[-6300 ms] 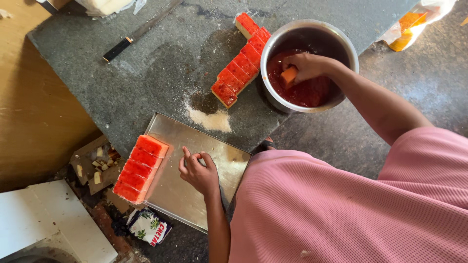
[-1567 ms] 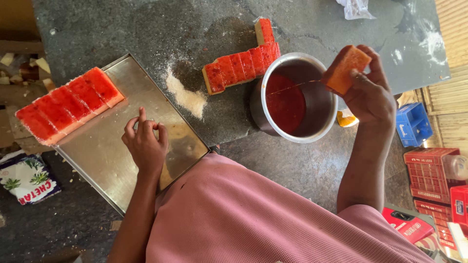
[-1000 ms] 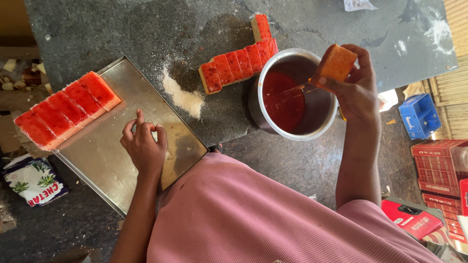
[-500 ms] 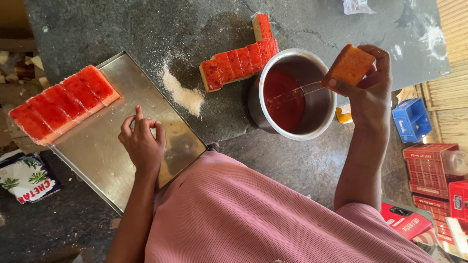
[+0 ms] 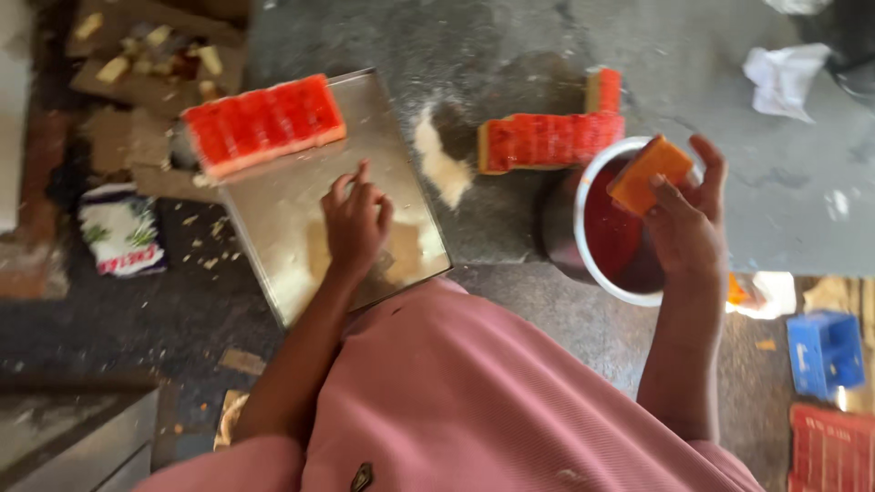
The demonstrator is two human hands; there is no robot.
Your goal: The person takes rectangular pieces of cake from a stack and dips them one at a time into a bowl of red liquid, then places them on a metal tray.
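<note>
My right hand (image 5: 688,228) holds an orange rectangular piece (image 5: 649,173) above a steel pot (image 5: 583,246) filled with dark red liquid. My left hand (image 5: 355,223) rests with its fingertips on a flat steel tray (image 5: 273,255) that overhangs the counter edge. A row of red-coated pieces (image 5: 262,123) lies across the far end of the tray. A second row of red pieces (image 5: 547,139) sits on the grey stone counter (image 5: 510,46) just behind the pot, with one piece standing at its right end.
A small heap of pale crumbs (image 5: 437,164) lies on the counter between tray and pot. A crumpled white paper (image 5: 782,77) is at the far right. Below the counter are a printed packet (image 5: 118,241), cardboard scraps (image 5: 155,46), a blue crate (image 5: 825,351) and red crates (image 5: 829,451).
My right hand lifted the orange piece out of the red liquid and now holds it lower over the pot's rim. My left hand stayed on the tray. The camera view shifted right.
</note>
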